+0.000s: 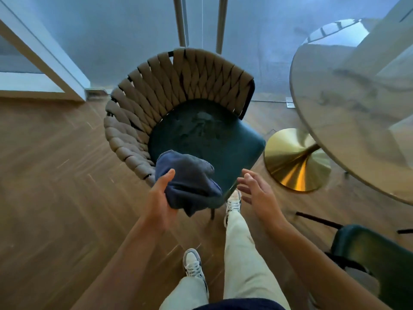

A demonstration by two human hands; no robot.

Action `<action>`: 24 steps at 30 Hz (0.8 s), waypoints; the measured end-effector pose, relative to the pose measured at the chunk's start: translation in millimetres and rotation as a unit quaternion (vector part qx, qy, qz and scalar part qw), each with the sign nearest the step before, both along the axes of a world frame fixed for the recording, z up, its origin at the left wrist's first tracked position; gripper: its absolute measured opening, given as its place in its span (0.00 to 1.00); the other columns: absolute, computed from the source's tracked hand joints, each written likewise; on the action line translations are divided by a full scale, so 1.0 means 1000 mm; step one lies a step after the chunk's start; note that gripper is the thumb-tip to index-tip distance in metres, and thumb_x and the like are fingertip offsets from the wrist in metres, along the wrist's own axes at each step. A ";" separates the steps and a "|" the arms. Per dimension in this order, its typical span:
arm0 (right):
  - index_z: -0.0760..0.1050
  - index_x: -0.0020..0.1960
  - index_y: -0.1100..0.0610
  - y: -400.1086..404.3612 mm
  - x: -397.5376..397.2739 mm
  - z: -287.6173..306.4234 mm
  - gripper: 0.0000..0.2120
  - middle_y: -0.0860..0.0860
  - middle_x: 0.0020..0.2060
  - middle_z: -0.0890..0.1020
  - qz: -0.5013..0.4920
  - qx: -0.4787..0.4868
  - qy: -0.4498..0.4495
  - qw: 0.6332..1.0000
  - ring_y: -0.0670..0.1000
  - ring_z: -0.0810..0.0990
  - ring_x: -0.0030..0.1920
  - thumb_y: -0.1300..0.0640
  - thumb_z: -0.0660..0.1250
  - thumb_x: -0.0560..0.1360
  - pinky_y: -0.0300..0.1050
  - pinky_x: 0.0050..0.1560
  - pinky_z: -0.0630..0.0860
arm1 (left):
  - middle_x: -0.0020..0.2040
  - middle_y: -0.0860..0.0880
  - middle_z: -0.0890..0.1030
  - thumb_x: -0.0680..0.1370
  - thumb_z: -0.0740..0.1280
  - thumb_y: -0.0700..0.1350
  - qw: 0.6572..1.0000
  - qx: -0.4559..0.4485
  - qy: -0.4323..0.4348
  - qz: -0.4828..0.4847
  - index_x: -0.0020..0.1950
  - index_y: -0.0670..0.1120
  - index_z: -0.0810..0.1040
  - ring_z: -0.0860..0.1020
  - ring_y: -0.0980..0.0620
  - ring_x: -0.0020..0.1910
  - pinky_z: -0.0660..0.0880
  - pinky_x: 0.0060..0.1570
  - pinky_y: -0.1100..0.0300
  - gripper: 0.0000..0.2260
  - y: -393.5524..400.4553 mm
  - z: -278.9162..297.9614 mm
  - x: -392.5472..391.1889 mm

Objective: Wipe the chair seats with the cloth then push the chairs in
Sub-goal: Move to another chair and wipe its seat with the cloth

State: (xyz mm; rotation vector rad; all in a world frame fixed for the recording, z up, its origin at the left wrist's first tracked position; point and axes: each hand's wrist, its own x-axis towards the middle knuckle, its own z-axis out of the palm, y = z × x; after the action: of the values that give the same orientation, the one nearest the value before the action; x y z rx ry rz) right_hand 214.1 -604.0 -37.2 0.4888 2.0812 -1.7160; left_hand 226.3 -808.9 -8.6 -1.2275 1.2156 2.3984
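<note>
A chair [138, 121] with a woven beige back and a dark green seat [201, 135] stands in front of me, pulled away from the round table [348, 121]. My left hand [159, 198] holds a bunched dark blue cloth [190, 182] above the seat's front edge. To the right of the cloth, my right hand [257, 193] hovers with its fingers spread and nothing in it. A second chair's green seat [375, 253] shows at the lower right, partly under the table.
The table's gold pedestal base [297, 162] stands on the wooden floor right of the chair. A glass wall with metal posts [181, 21] runs behind the chair. My legs and shoes [233, 203] are just in front of the seat.
</note>
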 end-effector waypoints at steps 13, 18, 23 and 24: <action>0.70 0.69 0.50 0.025 -0.244 -0.065 0.18 0.48 0.61 0.78 0.056 0.055 -0.038 0.996 0.48 0.76 0.61 0.47 0.54 0.82 0.54 0.68 0.71 | 0.50 0.37 0.84 0.79 0.60 0.55 0.985 -0.086 -0.120 -0.087 0.58 0.39 0.77 0.84 0.43 0.44 0.79 0.37 0.55 0.21 -0.026 -0.081 -0.180; 0.69 0.69 0.50 0.016 -0.283 -0.103 0.19 0.48 0.61 0.78 0.053 0.094 -0.053 0.993 0.48 0.76 0.61 0.45 0.54 0.82 0.54 0.68 0.71 | 0.45 0.34 0.82 0.79 0.62 0.52 0.958 -0.204 -0.163 -0.117 0.46 0.35 0.79 0.81 0.38 0.48 0.76 0.49 0.51 0.19 -0.067 -0.137 -0.225; 0.71 0.68 0.51 0.015 -0.306 -0.145 0.18 0.50 0.59 0.78 0.014 0.146 -0.050 0.988 0.52 0.76 0.61 0.46 0.55 0.82 0.57 0.67 0.71 | 0.48 0.35 0.81 0.78 0.62 0.54 0.911 -0.322 -0.213 -0.145 0.46 0.38 0.79 0.79 0.37 0.52 0.74 0.57 0.45 0.19 -0.110 -0.191 -0.246; 0.69 0.69 0.51 0.014 -0.310 -0.156 0.19 0.50 0.61 0.78 0.012 0.151 -0.056 0.987 0.52 0.75 0.62 0.45 0.54 0.82 0.57 0.67 0.71 | 0.48 0.35 0.81 0.79 0.62 0.54 0.897 -0.356 -0.222 -0.140 0.47 0.36 0.79 0.78 0.37 0.53 0.73 0.56 0.47 0.20 -0.122 -0.200 -0.246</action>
State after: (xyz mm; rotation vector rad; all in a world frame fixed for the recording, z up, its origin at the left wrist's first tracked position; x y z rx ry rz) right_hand -96.0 -589.6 -193.4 0.6302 2.2627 -1.3318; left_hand -19.6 -930.7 -208.5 -1.5196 2.0005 1.3698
